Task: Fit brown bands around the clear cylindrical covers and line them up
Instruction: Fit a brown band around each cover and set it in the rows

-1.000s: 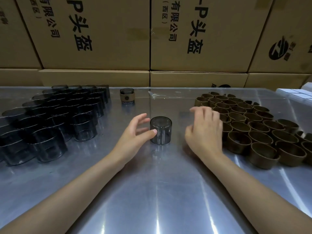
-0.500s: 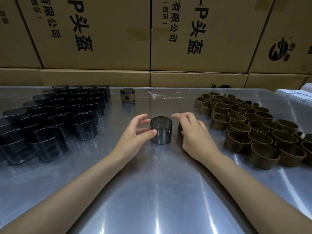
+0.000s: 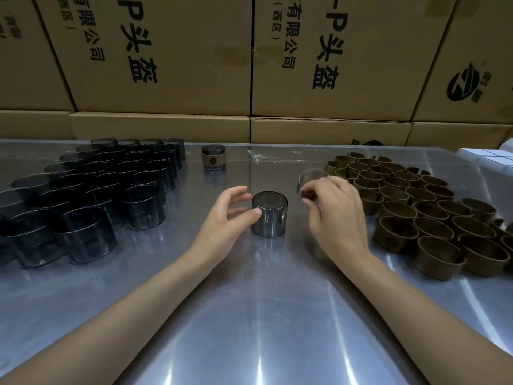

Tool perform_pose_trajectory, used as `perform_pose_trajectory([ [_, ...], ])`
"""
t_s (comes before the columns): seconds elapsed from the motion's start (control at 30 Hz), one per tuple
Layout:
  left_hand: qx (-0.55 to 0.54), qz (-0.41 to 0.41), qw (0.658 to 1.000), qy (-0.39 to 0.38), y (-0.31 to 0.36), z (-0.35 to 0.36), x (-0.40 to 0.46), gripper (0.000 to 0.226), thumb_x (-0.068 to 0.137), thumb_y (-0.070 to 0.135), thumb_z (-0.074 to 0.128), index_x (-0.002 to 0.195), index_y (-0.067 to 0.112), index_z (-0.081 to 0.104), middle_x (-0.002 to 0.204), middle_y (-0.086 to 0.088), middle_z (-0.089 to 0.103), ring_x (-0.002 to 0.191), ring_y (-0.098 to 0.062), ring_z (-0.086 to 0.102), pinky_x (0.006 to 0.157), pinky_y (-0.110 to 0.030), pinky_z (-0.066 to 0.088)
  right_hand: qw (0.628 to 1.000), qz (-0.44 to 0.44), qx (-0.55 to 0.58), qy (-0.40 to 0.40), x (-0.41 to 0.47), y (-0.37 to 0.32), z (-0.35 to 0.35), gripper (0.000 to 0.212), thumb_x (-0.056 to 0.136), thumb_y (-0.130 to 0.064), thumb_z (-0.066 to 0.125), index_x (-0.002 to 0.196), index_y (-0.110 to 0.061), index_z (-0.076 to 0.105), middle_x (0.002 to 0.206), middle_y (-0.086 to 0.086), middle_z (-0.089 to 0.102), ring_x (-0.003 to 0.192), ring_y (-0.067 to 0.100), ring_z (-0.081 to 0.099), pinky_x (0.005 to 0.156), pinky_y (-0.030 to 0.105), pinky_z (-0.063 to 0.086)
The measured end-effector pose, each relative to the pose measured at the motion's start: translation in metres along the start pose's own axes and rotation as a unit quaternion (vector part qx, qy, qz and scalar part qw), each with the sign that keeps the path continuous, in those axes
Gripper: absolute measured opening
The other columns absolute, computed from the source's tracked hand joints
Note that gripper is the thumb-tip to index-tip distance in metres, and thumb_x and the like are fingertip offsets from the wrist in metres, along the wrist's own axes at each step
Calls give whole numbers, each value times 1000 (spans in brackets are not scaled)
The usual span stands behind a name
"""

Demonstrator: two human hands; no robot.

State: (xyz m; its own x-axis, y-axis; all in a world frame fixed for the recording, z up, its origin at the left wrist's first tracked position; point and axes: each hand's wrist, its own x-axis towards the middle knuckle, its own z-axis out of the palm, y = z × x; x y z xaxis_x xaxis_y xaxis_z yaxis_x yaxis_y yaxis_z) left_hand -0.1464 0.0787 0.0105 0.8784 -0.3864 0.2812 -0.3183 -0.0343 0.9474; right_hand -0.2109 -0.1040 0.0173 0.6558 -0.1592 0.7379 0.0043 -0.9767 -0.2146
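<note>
A clear smoky cylindrical cover (image 3: 269, 213) stands upside down at the table's middle. My left hand (image 3: 226, 218) holds it, thumb on its near side and fingers curved behind. My right hand (image 3: 337, 215) pinches a brown band (image 3: 309, 176), blurred and lifted just right of the cover. Several bare covers (image 3: 91, 190) stand packed together at the left. Several brown bands (image 3: 424, 215) lie grouped at the right. One finished cover with a band on it (image 3: 213, 160) stands alone at the back.
The metal table (image 3: 249, 315) is shiny, with bare surface in front of my arms. Stacked cardboard boxes (image 3: 305, 56) form a wall behind the table. White boxes (image 3: 491, 159) sit at the far right edge.
My right hand came away from the band group holding one band and raised it beside the cover. My left hand stayed on the cover.
</note>
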Motion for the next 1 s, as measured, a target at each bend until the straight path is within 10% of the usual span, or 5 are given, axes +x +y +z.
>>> perform_pose_trajectory([
  [0.1,1,60,996,59,7,1,-3,35,93,21,61,127,18,55,120,6,61,102,13,56,85,-4,41,990,-93,-8,103,1,-11,-4,11,83,-3,69,91,-11,68,91,2,69,114,23,53,108,39,22],
  [0.4,8,158,986,49,17,6,-14,21,92,35,47,89,21,62,90,-2,61,85,-7,57,79,-18,44,943,-260,-76,194,-8,-47,3,15,91,-15,56,85,-20,69,93,-5,65,104,16,46,97,35,28],
  [0.83,51,24,997,-52,4,9,-3,25,99,44,38,92,26,53,100,6,51,96,4,50,76,-5,36,971,-45,216,-93,-11,-39,10,5,95,-25,53,97,-21,54,149,3,28,140,14,24,98,19,26],
  [1.0,39,0,998,-41,2,9,-1,23,97,48,43,95,29,55,111,2,56,97,-3,55,72,-3,39,951,-24,282,-124,-9,-37,13,9,98,-34,40,92,-29,46,97,-29,48,111,-2,43,87,14,30],
])
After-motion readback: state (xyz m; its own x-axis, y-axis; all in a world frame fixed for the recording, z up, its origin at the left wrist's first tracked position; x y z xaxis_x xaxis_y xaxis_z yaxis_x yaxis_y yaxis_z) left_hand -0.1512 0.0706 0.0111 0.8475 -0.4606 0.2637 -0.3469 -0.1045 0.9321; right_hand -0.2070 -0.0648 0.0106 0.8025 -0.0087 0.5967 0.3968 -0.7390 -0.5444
